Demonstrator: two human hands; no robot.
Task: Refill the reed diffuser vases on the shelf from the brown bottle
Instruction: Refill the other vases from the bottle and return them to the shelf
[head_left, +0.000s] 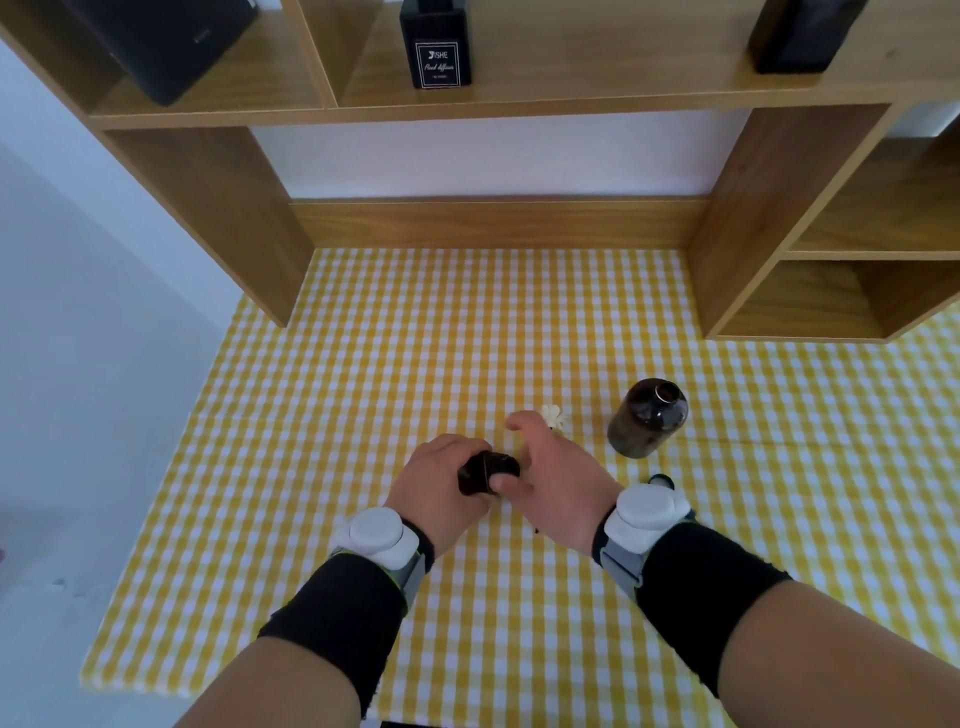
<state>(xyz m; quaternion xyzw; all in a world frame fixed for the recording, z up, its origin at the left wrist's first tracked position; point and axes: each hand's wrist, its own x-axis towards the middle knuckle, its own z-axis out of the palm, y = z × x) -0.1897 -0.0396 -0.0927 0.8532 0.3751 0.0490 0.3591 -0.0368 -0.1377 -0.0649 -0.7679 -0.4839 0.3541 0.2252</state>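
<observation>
Nearest the camera, both forearms reach in over the yellow checked surface (322, 415), each wrist banded in black with a white device strapped on. The left hand (441, 483) is curled closed around a small dark vase (485, 472), holding it low over the surface. The right hand (550, 478) sits just beside it, thumb touching the vase, the other fingers loosely spread and gripping nothing that shows. A small white flower (555, 415) peeks out just past the right fingers.

Beyond and to the right stands the brown bottle (647, 418), upright, its mouth open, its long axis vertical. It lies forward-right of the right hand, clearly nearer that hand than the left, so the pour likely falls to the right.

Farthest off, on the wooden shelf (571, 98), another black diffuser vase (436, 49) waits, well apart.
</observation>
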